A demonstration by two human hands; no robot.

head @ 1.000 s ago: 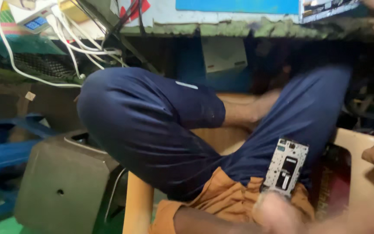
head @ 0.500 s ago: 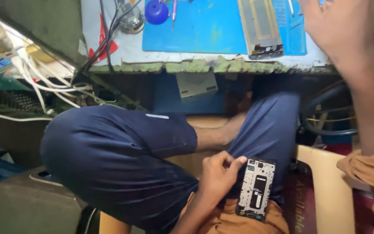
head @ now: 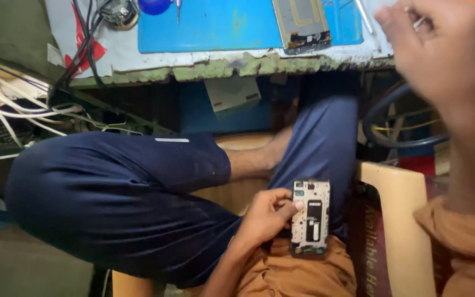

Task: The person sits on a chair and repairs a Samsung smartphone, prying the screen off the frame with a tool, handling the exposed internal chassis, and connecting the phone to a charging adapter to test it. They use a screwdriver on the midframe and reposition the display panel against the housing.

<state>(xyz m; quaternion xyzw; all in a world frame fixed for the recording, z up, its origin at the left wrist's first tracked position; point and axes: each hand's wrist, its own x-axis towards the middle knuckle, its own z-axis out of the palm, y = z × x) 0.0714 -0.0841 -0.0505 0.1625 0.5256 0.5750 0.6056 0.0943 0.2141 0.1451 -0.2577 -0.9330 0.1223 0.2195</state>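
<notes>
Since the earlier frame the opened phone (head: 310, 218) has shifted little; left hand (head: 268, 215) grips its left edge against the lap. Right hand (head: 441, 49), raised far right, pinches a thin pale tool (head: 420, 22). Far off, a blue mat (head: 221, 25) carries another phone panel (head: 302, 23).

1. Right hand (head: 446, 49): blurred, cut by top edge; thin pale item between fingers (head: 408, 25) too blurred to identify.
2. Opened phone (head: 310, 217): left rim covered by left hand (head: 268, 214); board detail too small to resolve.
3. Second phone frame (head: 302, 25) on tabletop (head: 221, 66): upper part cropped.
4. Blue round object (head: 155, 5): cropped at top.
</notes>
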